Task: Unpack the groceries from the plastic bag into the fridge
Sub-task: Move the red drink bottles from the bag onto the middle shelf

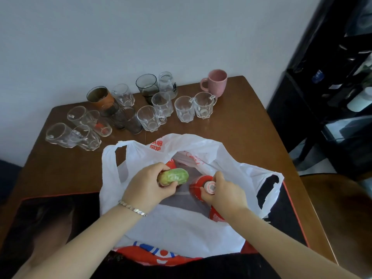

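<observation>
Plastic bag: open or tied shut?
Open. The plastic bag has its mouth spread wide; inside, left hand grips green vegetable, right hand red bottle.

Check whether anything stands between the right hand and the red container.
Nothing visible does. The right hand grips the red container at its cap, inside the plastic bag; the left hand holds a green item.

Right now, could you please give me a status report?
Left hand grips green item. Right hand grips red bottle, inside plastic bag. Glasses behind bag.
</observation>
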